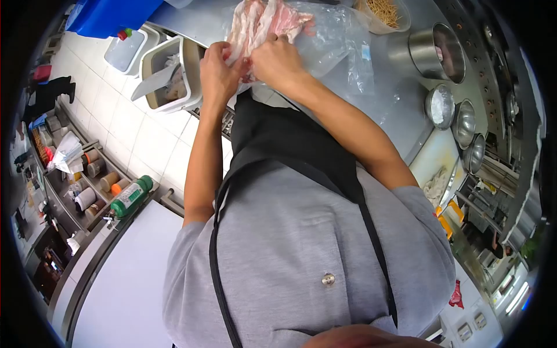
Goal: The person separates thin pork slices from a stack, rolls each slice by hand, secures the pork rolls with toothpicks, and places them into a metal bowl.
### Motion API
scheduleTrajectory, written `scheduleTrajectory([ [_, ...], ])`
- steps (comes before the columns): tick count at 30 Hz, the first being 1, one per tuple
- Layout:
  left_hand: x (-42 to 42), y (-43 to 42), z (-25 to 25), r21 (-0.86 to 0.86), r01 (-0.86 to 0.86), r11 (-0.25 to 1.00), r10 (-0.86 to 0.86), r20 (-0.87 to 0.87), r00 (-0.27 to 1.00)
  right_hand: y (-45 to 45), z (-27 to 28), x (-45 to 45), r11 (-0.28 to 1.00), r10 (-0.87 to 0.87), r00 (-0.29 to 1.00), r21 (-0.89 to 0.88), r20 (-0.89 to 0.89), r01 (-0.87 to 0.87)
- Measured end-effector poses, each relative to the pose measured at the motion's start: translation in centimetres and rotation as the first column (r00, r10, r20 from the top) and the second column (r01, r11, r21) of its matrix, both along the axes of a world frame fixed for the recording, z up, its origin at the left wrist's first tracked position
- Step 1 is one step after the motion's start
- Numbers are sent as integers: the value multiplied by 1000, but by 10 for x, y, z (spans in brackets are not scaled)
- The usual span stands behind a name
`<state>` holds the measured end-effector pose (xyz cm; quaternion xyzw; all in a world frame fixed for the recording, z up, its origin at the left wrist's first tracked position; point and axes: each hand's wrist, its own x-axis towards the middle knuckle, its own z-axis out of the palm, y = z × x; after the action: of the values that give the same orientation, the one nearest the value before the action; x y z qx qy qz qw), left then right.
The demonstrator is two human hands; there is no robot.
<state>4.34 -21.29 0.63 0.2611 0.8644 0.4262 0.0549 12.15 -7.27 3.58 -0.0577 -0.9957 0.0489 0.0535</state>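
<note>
Currently, left hand (219, 72) and right hand (279, 62) pinching the near end of pale meat (262, 23), meat at the steel table's edge (400, 124), touching clear plastic (336, 43), bin (191, 72) to the left.

Left hand (223, 72) + right hand (279, 62): gripping raw meat (258, 23) | clear plastic (336, 43) beside

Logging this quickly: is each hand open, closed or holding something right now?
Left hand: fingers bent at the raw meat; grip can't be told.
Right hand: closed on the raw meat.
</note>
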Motion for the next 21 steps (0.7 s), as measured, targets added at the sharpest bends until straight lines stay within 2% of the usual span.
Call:
scheduleTrajectory([
  [1, 3, -1, -3, 1, -8, 1000, 8, 16, 1000, -2, -4, 2, 999, 30, 999, 19, 15, -30],
  [3, 2, 0, -5, -48, -6, 999, 1, -99, 995, -2, -9, 2, 1000, 22, 1000, 2, 16, -22],
  [8, 10, 2, 1, 5, -56, 998, 56, -9, 998, 9, -6, -1, 998, -6, 999, 55, 40, 4],
  [10, 10, 2, 1, 6, -51, 999, 51, -3, 999, 17, -7, 1, 997, -66, 996, -40, -61, 64],
  [14, 8, 2, -7, 15, -56, 998, 56, -20, 998, 16, 4, 12, 989, -47, 998, -140, 46, 53],
  [16, 8, 3, -6, -3, -47, 999, 47, -13, 999, 13, -7, 19, 995, -24, 988, -104, -151, 8],
  [17, 11, 4, -5, -1, -50, 999, 50, -12, 999, 17, -11, 19, 995, -21, 988, -102, -150, 6],
  [19, 20, 9, 1, -147, -122, 982, 81, -256, 963, 26, -15, 15, 986, -13, 986, -167, -167, -15],
  [20, 20, 15, 1, -143, -118, 983, 78, -258, 963, 31, -16, 13, 987, -17, 985, -163, -170, -11],
  [21, 21, 20, 1, -155, -109, 982, 47, -358, 932, 33, -15, 12, 982, -1, 994, -187, -109, -20],
])
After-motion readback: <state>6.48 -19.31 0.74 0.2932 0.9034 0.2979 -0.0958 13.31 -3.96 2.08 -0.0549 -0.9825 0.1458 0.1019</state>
